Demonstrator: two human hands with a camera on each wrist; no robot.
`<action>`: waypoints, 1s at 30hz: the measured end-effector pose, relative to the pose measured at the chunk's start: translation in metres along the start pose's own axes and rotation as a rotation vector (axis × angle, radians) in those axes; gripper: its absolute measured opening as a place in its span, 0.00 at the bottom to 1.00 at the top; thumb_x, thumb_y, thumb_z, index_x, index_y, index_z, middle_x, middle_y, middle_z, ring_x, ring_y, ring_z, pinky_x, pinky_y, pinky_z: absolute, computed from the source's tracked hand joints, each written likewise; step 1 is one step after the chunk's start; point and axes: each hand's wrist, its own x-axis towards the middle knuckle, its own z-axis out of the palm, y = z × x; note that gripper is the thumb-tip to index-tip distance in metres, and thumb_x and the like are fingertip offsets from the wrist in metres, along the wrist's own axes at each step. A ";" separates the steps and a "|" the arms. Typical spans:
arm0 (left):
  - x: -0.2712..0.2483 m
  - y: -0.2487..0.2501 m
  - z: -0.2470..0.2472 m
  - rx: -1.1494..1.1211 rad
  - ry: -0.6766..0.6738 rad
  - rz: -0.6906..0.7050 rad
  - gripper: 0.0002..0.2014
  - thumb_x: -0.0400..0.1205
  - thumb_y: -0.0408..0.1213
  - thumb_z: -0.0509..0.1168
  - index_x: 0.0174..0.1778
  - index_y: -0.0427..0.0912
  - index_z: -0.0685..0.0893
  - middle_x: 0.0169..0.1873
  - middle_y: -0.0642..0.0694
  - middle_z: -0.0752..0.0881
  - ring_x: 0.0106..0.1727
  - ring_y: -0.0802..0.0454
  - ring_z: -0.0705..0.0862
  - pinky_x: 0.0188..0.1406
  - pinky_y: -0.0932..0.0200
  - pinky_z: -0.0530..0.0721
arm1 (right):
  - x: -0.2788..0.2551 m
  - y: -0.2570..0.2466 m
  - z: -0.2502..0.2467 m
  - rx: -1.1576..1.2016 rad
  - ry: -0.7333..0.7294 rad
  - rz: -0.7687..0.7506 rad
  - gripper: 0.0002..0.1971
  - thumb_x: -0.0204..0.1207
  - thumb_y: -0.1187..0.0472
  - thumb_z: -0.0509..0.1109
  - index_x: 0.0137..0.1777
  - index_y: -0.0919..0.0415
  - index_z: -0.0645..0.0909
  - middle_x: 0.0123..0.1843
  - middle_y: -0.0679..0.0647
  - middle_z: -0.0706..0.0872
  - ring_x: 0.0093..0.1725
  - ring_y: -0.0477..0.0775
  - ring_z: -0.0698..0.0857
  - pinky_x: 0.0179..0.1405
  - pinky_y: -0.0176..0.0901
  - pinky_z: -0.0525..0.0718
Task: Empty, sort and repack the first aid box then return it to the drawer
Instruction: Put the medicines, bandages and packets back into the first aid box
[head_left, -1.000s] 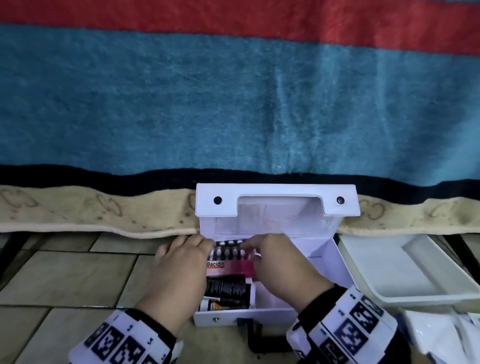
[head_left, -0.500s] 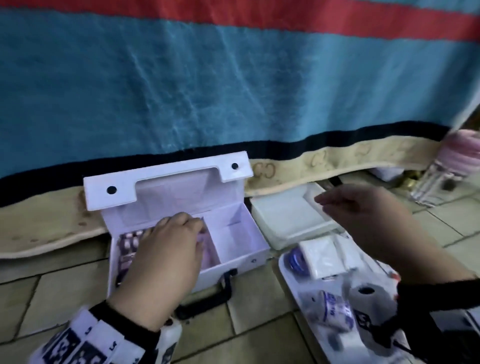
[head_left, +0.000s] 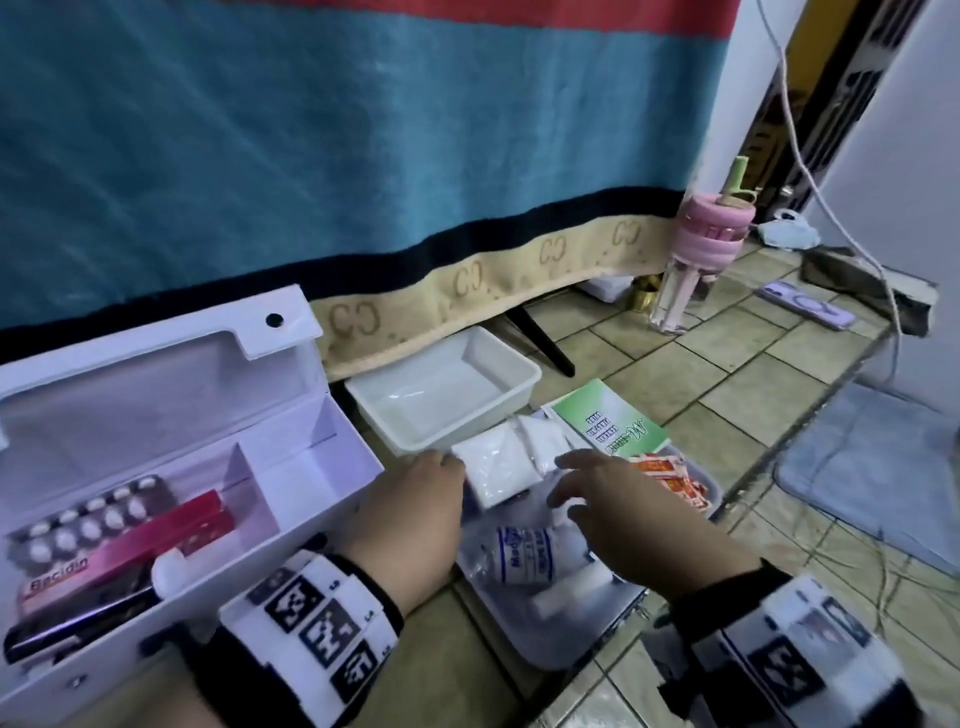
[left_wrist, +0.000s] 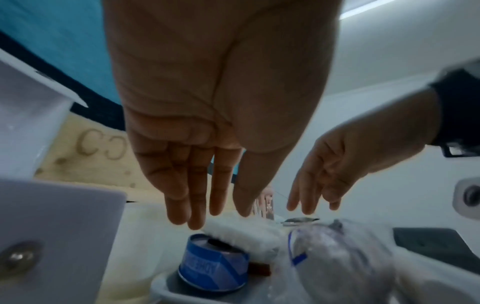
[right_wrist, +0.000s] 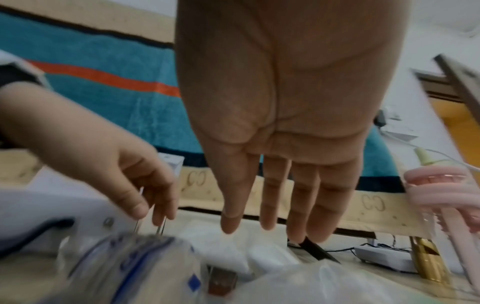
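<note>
The open white plastic first aid box (head_left: 291, 467) stood on the tiled floor (head_left: 691, 364) at the left, its lid (head_left: 156, 364) raised against the blue striped blanket (head_left: 363, 130). Its left compartment held a silver blister strip of white pills (head_left: 88, 519), a pink carton marked Bacidin (head_left: 130, 556) and a dark tube with a white cap (head_left: 104, 613). The right compartment showed only its white walls.

The left hand (head_left: 410, 525) hovered just right of the box, above the near left part of a grey tray (head_left: 571, 649). Its fingers (left_wrist: 179, 195) were straight and close together, holding nothing, with the tips just beside a white gauze packet (head_left: 493, 470). In the left wrist view, a blue-labelled roll of tape (left_wrist: 213, 265) lay below that packet.

A white rectangular plastic tub (head_left: 441, 395) sat on the floor beyond the tray, near the blanket hem.

The right hand (head_left: 623, 504) hovered above the middle of the tray, fingers (right_wrist: 275, 201) extended and slightly spread, gripping nothing. Beneath it lay a clear-wrapped bandage roll with blue print (head_left: 524, 556). A green and white leaflet (head_left: 608, 418) and a red and orange sachet (head_left: 670, 478) lay at the far right of the tray.

Further right, a pink-lidded clear bottle (head_left: 691, 260) stood on the floor near the blanket's corner.
</note>
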 end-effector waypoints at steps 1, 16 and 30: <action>0.004 0.000 0.003 0.049 -0.040 -0.003 0.14 0.83 0.36 0.58 0.65 0.45 0.74 0.63 0.46 0.74 0.67 0.47 0.73 0.59 0.57 0.74 | 0.003 -0.003 0.002 -0.048 -0.046 -0.051 0.21 0.76 0.69 0.60 0.64 0.49 0.81 0.80 0.47 0.65 0.75 0.51 0.70 0.71 0.45 0.73; 0.022 0.000 0.009 -0.031 -0.050 0.076 0.19 0.81 0.35 0.60 0.69 0.46 0.70 0.65 0.47 0.69 0.67 0.46 0.70 0.63 0.51 0.77 | 0.036 0.002 0.011 -0.194 -0.041 -0.035 0.22 0.78 0.62 0.61 0.72 0.54 0.73 0.79 0.50 0.65 0.74 0.58 0.64 0.71 0.51 0.71; 0.031 0.004 0.005 0.025 -0.125 -0.026 0.21 0.77 0.38 0.65 0.65 0.41 0.71 0.65 0.41 0.70 0.67 0.43 0.70 0.61 0.55 0.74 | 0.066 -0.028 0.024 -0.402 0.028 -0.019 0.18 0.79 0.49 0.62 0.62 0.58 0.81 0.70 0.58 0.69 0.73 0.62 0.60 0.69 0.54 0.62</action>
